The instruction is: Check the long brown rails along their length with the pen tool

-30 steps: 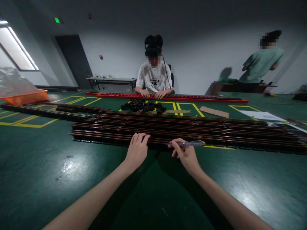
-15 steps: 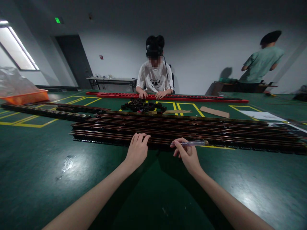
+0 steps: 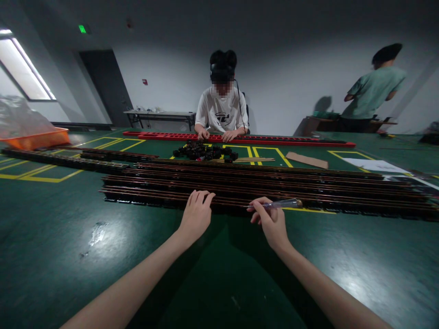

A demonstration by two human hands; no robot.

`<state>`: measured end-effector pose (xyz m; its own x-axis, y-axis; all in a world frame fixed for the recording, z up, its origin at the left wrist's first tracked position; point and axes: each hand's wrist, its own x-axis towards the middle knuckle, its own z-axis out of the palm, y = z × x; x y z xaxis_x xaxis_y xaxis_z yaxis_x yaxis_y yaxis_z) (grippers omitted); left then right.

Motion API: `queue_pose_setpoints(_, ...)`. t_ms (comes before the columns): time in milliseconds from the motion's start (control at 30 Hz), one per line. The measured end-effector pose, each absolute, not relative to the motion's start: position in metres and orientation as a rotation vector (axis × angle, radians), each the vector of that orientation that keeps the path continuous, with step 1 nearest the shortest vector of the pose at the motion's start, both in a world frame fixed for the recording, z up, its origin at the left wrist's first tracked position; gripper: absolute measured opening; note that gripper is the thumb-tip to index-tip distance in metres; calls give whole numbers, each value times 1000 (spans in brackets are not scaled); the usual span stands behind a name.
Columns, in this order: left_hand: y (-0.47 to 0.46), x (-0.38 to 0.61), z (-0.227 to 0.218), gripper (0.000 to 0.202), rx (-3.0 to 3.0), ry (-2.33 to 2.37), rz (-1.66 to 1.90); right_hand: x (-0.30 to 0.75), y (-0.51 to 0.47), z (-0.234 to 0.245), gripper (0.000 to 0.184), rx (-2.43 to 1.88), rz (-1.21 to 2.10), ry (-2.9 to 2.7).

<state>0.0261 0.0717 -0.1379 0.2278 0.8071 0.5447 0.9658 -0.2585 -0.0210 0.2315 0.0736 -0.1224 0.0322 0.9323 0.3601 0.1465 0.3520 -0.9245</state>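
In the head view, a bundle of long dark strips [image 3: 157, 180] with copper-brown edges lies across the green table in front of me. My left hand [image 3: 198, 212] rests palm down on the nearest strips, fingers stretched over their front edge. To its right, my right hand [image 3: 272, 224] pinches a screwdriver [image 3: 284, 204] with a clear handle. Its thin shaft points left, along the front of the strips; the tip is too small to place exactly. The handle's end sticks out to the right, past my fingers.
Beyond the strips lie a pile of black parts [image 3: 202, 151], a cardboard piece [image 3: 307, 160] and a long red rail [image 3: 291, 140]. A person in white [image 3: 221, 107] sits opposite, hands at the rail. An orange basket [image 3: 37, 139] stands left; another person [image 3: 375, 91] stands back right.
My right hand has shifted slightly to the right with the screwdriver. My left hand stays in place. The person opposite has moved a little.
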Motion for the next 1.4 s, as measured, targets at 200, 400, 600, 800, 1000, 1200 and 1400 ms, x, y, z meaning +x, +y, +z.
queue_pose_setpoints(200, 73, 24, -140, 38, -2160, -1633, -611, 233, 74, -124, 26, -1044, 817, -1427)
queue_pose_setpoints(400, 72, 24, -140, 39, -2144, -1647, -614, 233, 73, -122, 29, -1038, 794, -1501)
queue_pose_setpoints(600, 73, 24, -142, 40, -2136, -1628, -616, 233, 73, -123, 29, -1033, 775, -1512)
queue_pose_setpoints(800, 73, 25, -141, 40, -2140, -1625, -620, 232, 73, -123, 28, -1049, 755, -1516)
queue_pose_setpoints(1000, 72, 25, -140, 41, -2140, -1639, -597, 232, 73, -123, 28, -1060, 741, -1507)
queue_pose_setpoints(1200, 73, 25, -141, 42, -2156, -1639, -614, 233, 75, -124, 28, -1057, 789, -1532)
queue_pose_setpoints(1400, 74, 24, -141, 43, -2158, -1649, -613, 233, 74, -122, 32, -1049, 792, -1571)
